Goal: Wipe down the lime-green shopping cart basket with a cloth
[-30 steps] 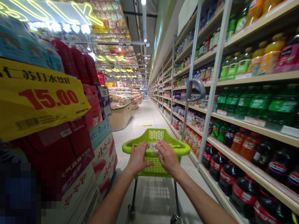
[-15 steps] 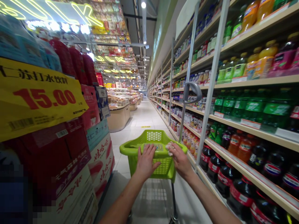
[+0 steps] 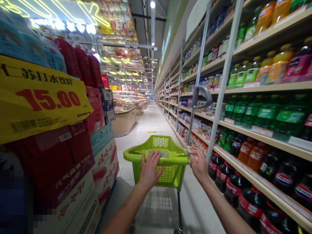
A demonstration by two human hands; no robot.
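Observation:
A bright green plastic shopping cart (image 3: pixel 159 175) stands in front of me, with a label on its near handle bar. My left hand (image 3: pixel 149 169) lies on that bar just left of its middle, fingers stretched over the top and thumb apart. At the bar's right end, my right hand (image 3: pixel 198 162) pinches a crumpled white cloth (image 3: pixel 191 152), which touches the corner of the cart; whether it is fabric or paper I cannot tell. Through the perforated front wall I see floor.
Drink shelves with green soda bottles (image 3: pixel 262 109) and cola bottles (image 3: pixel 252 198) line the right side. On the left rise stacked drink cartons (image 3: pixel 104 172) under a yellow price sign (image 3: pixel 44 100). A grey looped handle (image 3: pixel 203 97) hangs on a rail by the shelves. The tiled aisle (image 3: pixel 156 120) runs ahead.
My right hand has slid the white cloth rightward along the bar to its right end. My left hand stays on the bar. The cart has shifted slightly left in view.

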